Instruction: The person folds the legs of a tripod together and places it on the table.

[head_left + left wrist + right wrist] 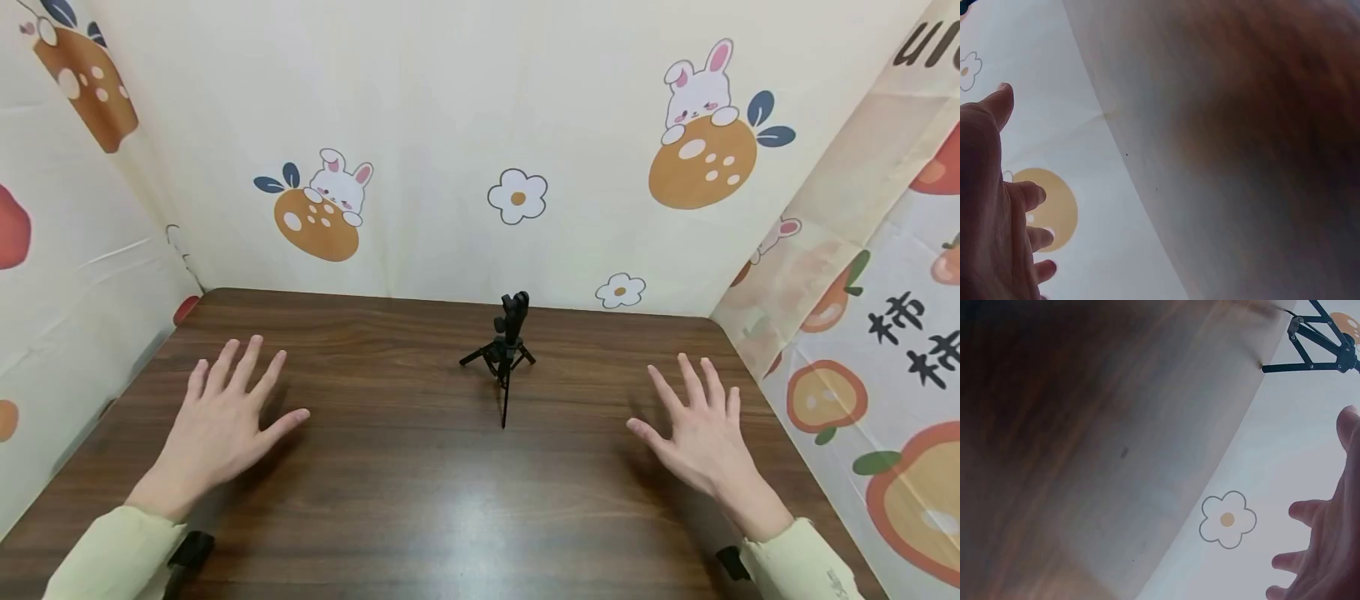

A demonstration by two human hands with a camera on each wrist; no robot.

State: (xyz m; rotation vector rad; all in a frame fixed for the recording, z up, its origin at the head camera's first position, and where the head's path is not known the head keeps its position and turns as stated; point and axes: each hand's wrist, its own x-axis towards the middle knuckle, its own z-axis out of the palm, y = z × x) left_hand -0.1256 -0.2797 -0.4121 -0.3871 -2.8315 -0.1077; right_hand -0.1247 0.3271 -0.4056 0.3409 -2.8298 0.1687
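Note:
A small black tripod [510, 337] stands on the dark wooden table [420, 500], toward its back edge, with its legs spread. To its left, my left hand [221, 425] is held over the table with fingers straight and spread, holding nothing. On the other side my right hand [701, 433] is likewise spread, palm down, with nothing in it. Both hands are well apart from the tripod. The right wrist view catches the tripod's legs [1316, 350] at its upper corner, beyond the thumb. Only the thumb and fingers [1034, 195] of the left hand show in the left wrist view.
A pale cloth printed with rabbits and flowers [517, 197] hangs behind the table. More printed cloth closes in the left side [75, 275] and the right side [847, 400]. Dark bands sit at both sleeve cuffs.

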